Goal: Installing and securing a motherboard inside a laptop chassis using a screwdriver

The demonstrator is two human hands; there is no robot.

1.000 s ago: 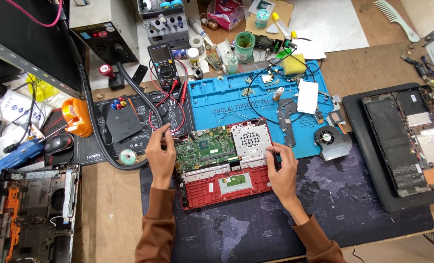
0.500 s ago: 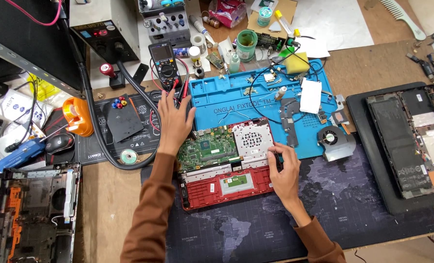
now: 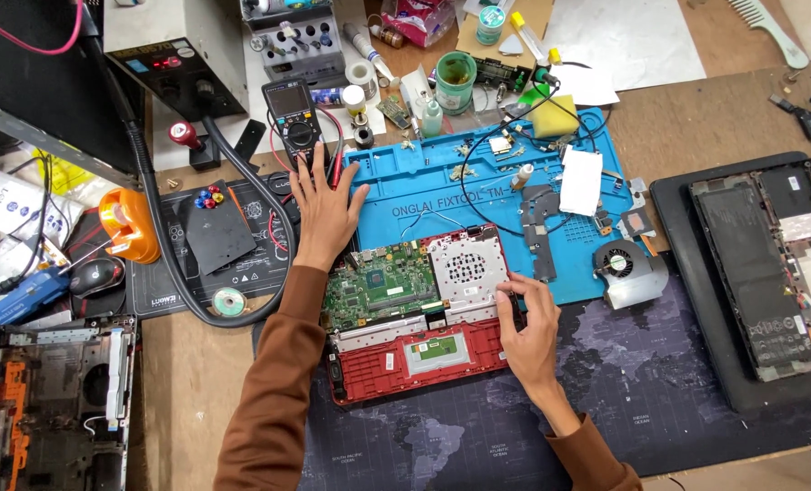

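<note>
Two bare hands are seen from the head view over a cluttered desk (image 3: 187, 400). The left hand (image 3: 325, 207) is spread flat, its grip wide and holding nothing, fingertips reaching the black multimeter (image 3: 294, 113) and its red leads just beyond. The right hand (image 3: 525, 329) is pressed with loosely curled fingers, nothing gripped, against the right edge of the opened red laptop base (image 3: 415, 314), which lies between both hands with a green circuit board (image 3: 380, 293) exposed inside. Beyond the right grip, a blue repair mat (image 3: 424, 195) carries small parts, and a green cup (image 3: 455, 80) stands farther off; its contents cannot be made out.
</note>
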